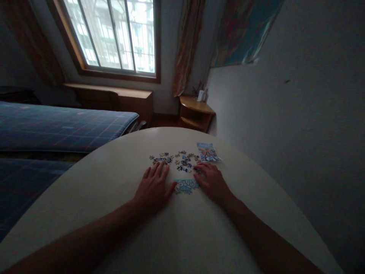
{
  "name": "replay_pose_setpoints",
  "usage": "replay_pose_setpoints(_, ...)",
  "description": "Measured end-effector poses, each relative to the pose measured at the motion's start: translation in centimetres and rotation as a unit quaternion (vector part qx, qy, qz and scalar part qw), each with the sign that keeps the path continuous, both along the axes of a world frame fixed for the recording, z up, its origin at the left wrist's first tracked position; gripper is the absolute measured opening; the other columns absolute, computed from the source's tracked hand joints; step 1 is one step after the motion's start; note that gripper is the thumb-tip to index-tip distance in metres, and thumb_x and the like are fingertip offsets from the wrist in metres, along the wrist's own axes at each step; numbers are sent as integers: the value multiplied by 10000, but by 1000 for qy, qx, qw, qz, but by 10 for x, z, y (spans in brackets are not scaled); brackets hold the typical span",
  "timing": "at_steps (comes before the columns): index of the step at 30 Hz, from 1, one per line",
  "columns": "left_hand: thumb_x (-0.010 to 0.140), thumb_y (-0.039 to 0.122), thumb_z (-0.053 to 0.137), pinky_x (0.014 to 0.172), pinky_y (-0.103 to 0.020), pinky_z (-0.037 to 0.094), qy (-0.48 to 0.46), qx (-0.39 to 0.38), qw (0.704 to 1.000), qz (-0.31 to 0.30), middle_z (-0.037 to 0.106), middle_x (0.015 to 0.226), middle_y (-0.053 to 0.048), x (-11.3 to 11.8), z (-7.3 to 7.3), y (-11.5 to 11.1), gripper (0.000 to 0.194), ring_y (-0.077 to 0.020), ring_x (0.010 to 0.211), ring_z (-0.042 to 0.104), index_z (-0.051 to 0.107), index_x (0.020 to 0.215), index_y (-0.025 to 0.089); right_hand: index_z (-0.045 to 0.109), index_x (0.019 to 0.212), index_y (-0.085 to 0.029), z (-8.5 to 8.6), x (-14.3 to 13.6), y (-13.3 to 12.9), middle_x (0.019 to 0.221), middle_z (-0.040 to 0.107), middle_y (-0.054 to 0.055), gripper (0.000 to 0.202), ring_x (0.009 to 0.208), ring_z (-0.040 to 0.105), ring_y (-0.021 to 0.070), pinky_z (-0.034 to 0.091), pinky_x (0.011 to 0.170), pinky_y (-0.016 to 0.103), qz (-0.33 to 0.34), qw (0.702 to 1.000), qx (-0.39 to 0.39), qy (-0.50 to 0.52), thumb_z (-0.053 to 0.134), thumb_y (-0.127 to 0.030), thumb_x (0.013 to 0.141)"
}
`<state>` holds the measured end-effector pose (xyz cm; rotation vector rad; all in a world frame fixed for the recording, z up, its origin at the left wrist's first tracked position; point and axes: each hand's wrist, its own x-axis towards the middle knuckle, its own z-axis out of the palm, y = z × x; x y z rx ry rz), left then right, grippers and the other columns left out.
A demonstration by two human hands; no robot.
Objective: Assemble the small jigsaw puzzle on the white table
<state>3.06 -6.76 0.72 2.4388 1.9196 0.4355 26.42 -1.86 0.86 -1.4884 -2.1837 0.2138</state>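
Note:
A joined strip of light-blue puzzle pieces lies flat on the round white table. My left hand rests on the table with its fingers spread, its thumb at the strip's left edge and its fingertips beside loose pieces. On the other side, my right hand is down with fingers apart and slightly bent, thumb near the strip's upper right corner, fingertips over a few dark pieces. More loose pieces lie between and beyond the hands. No piece is visibly held.
A printed picture sheet lies behind my right hand. Beyond the table are a bed with a blue plaid cover at the left, a wooden corner shelf and a window. A wall runs along the right.

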Motion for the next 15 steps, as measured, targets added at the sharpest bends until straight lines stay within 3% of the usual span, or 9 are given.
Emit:
replay_pose_setpoints(5,971,507,416,1153,-507,308,32,31,999,1,487,1477,-157,0,0,-3,593,-330,1370,424,476,1424,129,681,1161,-216,-3,1,2,1269,640,88,283,1199,540,275,393,1042,451,5,1000,7,5,575,-310,916)
replay_pose_setpoints(10,970,535,415,1174,-515,279,24,22,999,-20,374,1572,-109,-5,-2,4,613,-334,1451,315,425,1467,176,683,1156,-217,-4,2,2,1254,645,84,277,1198,543,274,392,1049,455,6,1000,10,5,579,-309,916)
replay_pose_setpoints(15,969,542,407,1169,-548,270,40,14,999,5,420,1542,-128,-2,-2,2,623,-362,1436,334,447,1457,156,684,1150,-212,-5,2,3,1248,647,92,273,1190,549,273,395,1052,453,11,1000,16,6,580,-305,915)
